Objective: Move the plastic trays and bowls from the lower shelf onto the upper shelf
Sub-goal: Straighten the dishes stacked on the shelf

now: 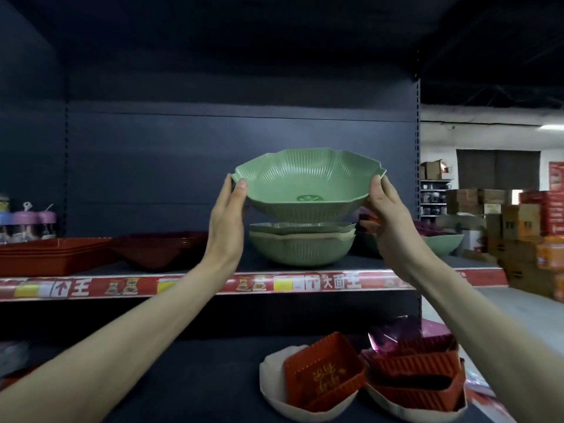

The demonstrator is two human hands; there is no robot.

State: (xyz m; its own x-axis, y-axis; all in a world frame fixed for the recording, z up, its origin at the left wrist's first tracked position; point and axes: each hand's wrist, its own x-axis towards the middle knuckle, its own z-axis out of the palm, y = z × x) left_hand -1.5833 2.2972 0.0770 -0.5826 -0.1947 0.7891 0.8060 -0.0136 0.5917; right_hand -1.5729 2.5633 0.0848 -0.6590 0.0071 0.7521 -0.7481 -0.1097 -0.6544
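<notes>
I hold a green ribbed bowl with a scalloped rim by both sides, my left hand on its left rim and my right hand on its right rim. It hangs just above a stack of green and beige bowls standing on the upper shelf. On the lower shelf, at the right, small red ribbed trays lie in beige bowls, with more red trays beside them.
The upper shelf also carries stacked red flat trays, dark red bowls, another green bowl at the right and small jars at the far left. Cardboard boxes pile up beyond the shelf's right end. A purple wrapper lies behind the red trays.
</notes>
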